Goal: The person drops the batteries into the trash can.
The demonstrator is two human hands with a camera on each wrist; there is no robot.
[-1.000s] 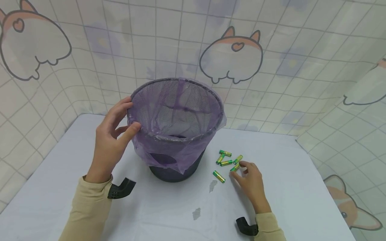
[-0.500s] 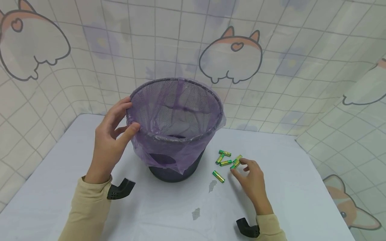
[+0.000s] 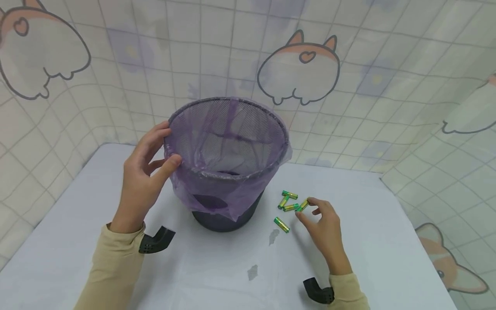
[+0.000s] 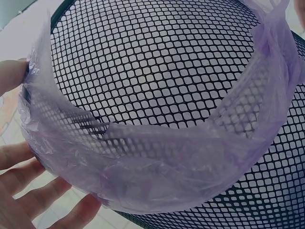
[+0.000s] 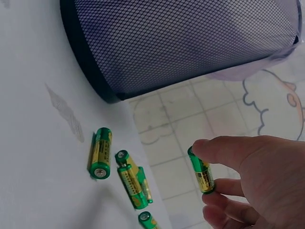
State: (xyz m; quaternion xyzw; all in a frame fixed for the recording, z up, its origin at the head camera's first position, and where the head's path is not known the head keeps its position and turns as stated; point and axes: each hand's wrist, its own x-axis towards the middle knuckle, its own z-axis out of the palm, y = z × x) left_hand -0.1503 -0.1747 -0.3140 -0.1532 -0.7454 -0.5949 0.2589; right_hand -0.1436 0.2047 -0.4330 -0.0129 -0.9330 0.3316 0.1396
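Observation:
A black mesh wastebasket (image 3: 221, 221) stands tilted-looking on the white table, its purple plastic bag (image 3: 232, 200) folded over the rim. My left hand (image 3: 141, 183) holds the basket's left side by the rim; in the left wrist view its fingers (image 4: 28, 191) lie along the outside. To the right of the basket, my right hand (image 3: 323, 226) pinches a green-and-gold battery (image 5: 201, 172) between thumb and fingers, raised off the table in the right wrist view. Several more batteries lie nearby, one apart at the front (image 3: 281, 224) and a cluster behind (image 3: 289, 195).
Two grey patches, one of them the nearer patch (image 3: 252, 272), mark the white tabletop (image 3: 209, 280). A tiled-pattern curtain (image 3: 217, 47) with cartoon dogs hangs behind and at both sides. Black camera mounts, such as the left one (image 3: 156, 241), sit on both wrists.
My right hand has taken hold of one battery and lifted it slightly, up and away from the table. My left hand stays at the basket's rim.

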